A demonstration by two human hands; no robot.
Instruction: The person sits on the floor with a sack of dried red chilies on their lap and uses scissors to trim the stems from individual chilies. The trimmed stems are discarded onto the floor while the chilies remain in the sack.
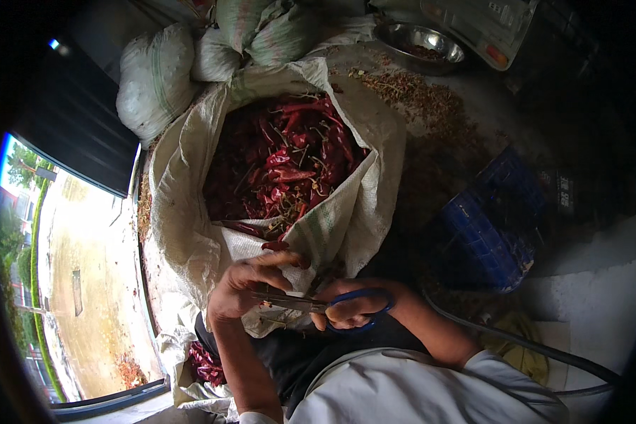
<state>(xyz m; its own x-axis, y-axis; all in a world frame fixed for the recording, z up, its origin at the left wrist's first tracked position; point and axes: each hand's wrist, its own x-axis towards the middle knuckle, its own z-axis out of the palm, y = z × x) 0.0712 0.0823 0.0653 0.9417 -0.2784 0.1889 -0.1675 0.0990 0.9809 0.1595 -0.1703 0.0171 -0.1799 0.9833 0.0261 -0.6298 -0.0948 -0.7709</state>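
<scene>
My right hand (353, 309) grips a pair of scissors (297, 304) with blue handles, its fingers through the loops. The metal blades point left, toward my left hand (244, 283). The fingers of my left hand are stretched out and apart, a little blurred, at the near edge of a big white woven sack (180, 212). Just beyond them is one dried red chili (275, 246); whether they touch it I cannot tell. A heap of dried red chilies (283, 162), many with stems, fills the open sack.
Tied woven sacks (155, 85) stand behind. Stem scraps (424, 99) litter the floor beside a metal bowl (420, 46). A blue crate (487, 233) lies to the right, near a dark hose (537, 346). More chilies (206, 364) show in a bag at lower left, beside a bright doorway (92, 283).
</scene>
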